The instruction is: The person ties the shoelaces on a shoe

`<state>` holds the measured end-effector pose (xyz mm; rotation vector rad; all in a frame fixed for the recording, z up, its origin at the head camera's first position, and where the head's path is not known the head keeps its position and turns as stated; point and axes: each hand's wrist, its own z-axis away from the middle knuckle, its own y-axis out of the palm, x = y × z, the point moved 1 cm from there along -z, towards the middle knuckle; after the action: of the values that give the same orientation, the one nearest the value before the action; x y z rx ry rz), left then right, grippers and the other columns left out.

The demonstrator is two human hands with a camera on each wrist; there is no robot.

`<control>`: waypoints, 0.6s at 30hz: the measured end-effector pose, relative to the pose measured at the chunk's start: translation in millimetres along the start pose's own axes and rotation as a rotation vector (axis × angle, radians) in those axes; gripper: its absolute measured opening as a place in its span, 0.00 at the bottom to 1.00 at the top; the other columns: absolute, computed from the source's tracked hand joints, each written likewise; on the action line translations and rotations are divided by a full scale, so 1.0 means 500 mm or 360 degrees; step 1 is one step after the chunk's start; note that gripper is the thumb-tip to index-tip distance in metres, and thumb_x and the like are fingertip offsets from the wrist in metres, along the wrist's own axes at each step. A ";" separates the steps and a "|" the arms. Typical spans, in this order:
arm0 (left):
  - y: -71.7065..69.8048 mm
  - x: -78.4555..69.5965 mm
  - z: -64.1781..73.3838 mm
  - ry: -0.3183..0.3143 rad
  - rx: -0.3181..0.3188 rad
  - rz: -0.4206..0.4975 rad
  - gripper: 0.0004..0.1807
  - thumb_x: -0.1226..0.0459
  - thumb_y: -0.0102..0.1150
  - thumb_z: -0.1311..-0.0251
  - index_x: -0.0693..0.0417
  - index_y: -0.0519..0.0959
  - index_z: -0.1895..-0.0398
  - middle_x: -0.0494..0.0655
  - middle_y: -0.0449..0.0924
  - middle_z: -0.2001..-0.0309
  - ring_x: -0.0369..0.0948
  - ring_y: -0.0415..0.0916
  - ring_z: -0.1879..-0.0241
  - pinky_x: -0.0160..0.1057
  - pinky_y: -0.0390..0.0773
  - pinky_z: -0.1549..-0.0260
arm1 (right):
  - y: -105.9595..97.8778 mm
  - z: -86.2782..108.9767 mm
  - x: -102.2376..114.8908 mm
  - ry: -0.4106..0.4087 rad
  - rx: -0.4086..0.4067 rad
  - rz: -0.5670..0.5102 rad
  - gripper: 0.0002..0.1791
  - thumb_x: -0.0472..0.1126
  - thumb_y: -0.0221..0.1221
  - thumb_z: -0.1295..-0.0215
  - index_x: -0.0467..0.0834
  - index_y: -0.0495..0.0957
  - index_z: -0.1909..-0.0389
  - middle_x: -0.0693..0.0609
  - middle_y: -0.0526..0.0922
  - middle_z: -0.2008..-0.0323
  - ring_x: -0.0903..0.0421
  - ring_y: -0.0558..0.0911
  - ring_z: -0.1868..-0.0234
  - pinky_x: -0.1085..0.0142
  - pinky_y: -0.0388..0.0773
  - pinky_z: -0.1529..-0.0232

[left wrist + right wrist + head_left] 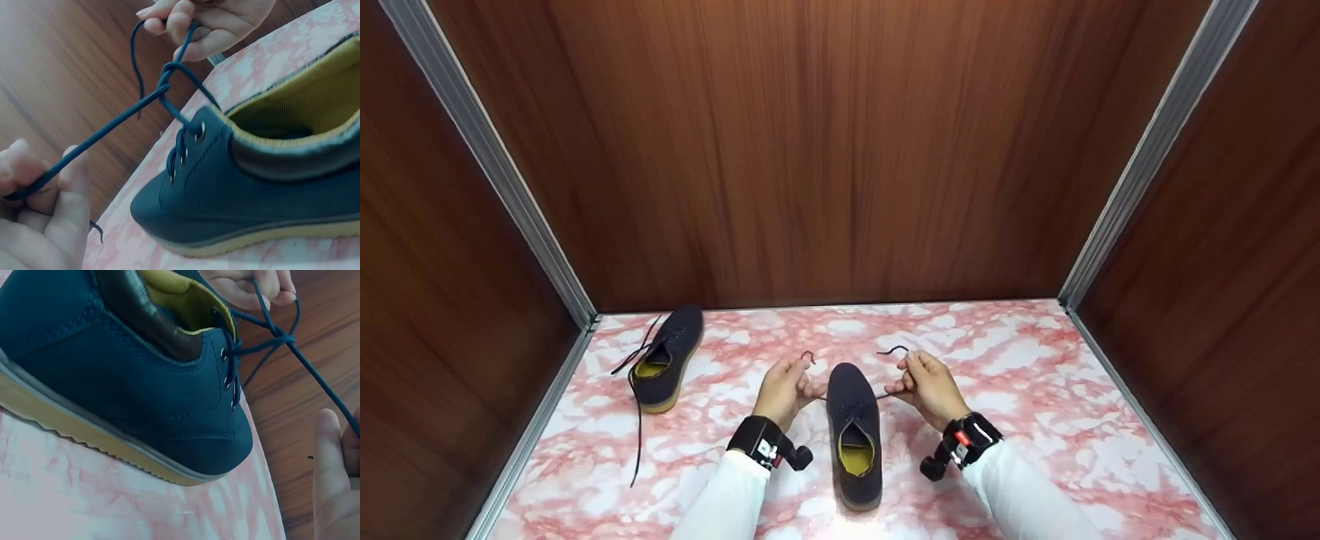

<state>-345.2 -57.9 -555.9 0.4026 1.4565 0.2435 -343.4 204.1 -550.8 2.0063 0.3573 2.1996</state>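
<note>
In the head view, a navy lace-up shoe [851, 386] stood on the pink-and-white marbled worktop [1020, 352] between the person's hands, its toe pointing away from the body. The left hand [784, 390] and the right hand [934, 388] each pinched one end of its shoelace [894, 348], with short tips curling out past the fingers. Black wrist straps [973, 437] sat beside pale sleeves [727, 491]. Well apart, toward the worktop's far left corner, stood a second lace-up shoe [679, 341], its laces trailing loose beside it. Wood-grain panels [825, 165] with grey metal edging [1147, 150] enclosed the back and sides.

In the left wrist view, the left hand's curled fingers gripped the shoelace, which ran straight to a crossing [167, 79] above the eyelets [199, 131], where the strands looped round each other. Beyond it, the right hand pinched the other strand, whose end hung down. A yellow lining [315, 84] showed inside the shoe.

In the right wrist view, the shoe's tan sole [101, 444] rested on the worktop. The right hand, partly cut off by the edge, held a straight length of lace; the left hand pinched its own strand near the top.
</note>
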 end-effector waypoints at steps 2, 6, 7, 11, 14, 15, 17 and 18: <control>-0.008 0.001 0.000 -0.0009 -0.0020 -0.0007 0.10 0.65 0.45 0.19 0.55 0.71 0.64 0.40 0.61 0.79 0.34 0.66 0.78 0.42 0.88 0.57 | -0.005 -0.001 -0.004 0.0009 -0.0022 0.0001 0.15 0.44 0.43 0.14 0.40 0.72 0.60 0.54 0.68 0.80 0.57 0.81 0.74 0.53 0.87 0.51; -0.023 0.000 0.003 -0.0044 -0.0072 -0.0050 0.08 0.63 0.47 0.19 0.57 0.71 0.59 0.37 0.56 0.80 0.32 0.61 0.81 0.39 0.86 0.62 | -0.016 -0.003 -0.012 0.0029 -0.0057 0.0014 0.15 0.44 0.45 0.15 0.38 0.72 0.59 0.55 0.66 0.82 0.58 0.78 0.76 0.53 0.87 0.51; -0.026 -0.001 0.004 -0.0047 -0.0083 -0.0064 0.08 0.62 0.48 0.19 0.57 0.72 0.58 0.36 0.55 0.80 0.31 0.59 0.81 0.38 0.85 0.64 | -0.019 -0.003 -0.014 0.0033 -0.0068 0.0021 0.15 0.44 0.45 0.15 0.37 0.72 0.59 0.55 0.66 0.82 0.59 0.77 0.76 0.54 0.88 0.52; -0.041 -0.002 0.007 -0.0051 -0.0125 -0.0087 0.09 0.61 0.50 0.20 0.59 0.72 0.55 0.34 0.53 0.82 0.30 0.53 0.84 0.34 0.78 0.72 | -0.029 -0.003 -0.022 0.0039 -0.0095 0.0072 0.16 0.44 0.46 0.15 0.37 0.72 0.60 0.55 0.64 0.83 0.59 0.75 0.77 0.56 0.88 0.55; -0.052 0.000 0.009 -0.0062 -0.0159 -0.0120 0.08 0.62 0.49 0.20 0.61 0.71 0.54 0.33 0.53 0.83 0.30 0.51 0.85 0.31 0.70 0.77 | -0.034 0.000 -0.028 0.0046 -0.0110 0.0143 0.16 0.44 0.46 0.15 0.36 0.73 0.60 0.56 0.64 0.83 0.60 0.74 0.78 0.57 0.88 0.57; -0.055 0.000 0.010 -0.0062 -0.0169 -0.0138 0.09 0.63 0.48 0.20 0.62 0.71 0.53 0.34 0.53 0.83 0.30 0.50 0.85 0.31 0.68 0.79 | -0.035 0.002 -0.030 0.0050 -0.0115 0.0165 0.16 0.44 0.47 0.15 0.35 0.73 0.60 0.56 0.63 0.83 0.60 0.74 0.78 0.57 0.88 0.57; -0.061 0.002 0.012 -0.0068 -0.0188 -0.0170 0.09 0.64 0.47 0.20 0.64 0.70 0.53 0.35 0.54 0.82 0.30 0.51 0.85 0.29 0.64 0.81 | -0.039 0.004 -0.033 0.0057 -0.0130 0.0230 0.17 0.44 0.47 0.15 0.35 0.73 0.59 0.56 0.64 0.84 0.60 0.73 0.79 0.58 0.88 0.59; -0.063 0.002 0.012 -0.0070 -0.0199 -0.0180 0.08 0.65 0.47 0.20 0.64 0.69 0.53 0.35 0.55 0.81 0.30 0.51 0.85 0.29 0.62 0.82 | -0.041 0.005 -0.035 0.0062 -0.0139 0.0265 0.17 0.44 0.47 0.15 0.34 0.74 0.59 0.56 0.64 0.83 0.60 0.73 0.79 0.58 0.88 0.59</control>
<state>-341.5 -86.9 -569.4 0.2221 1.4078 0.2324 -340.1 219.3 -572.8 2.0164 0.0996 2.3092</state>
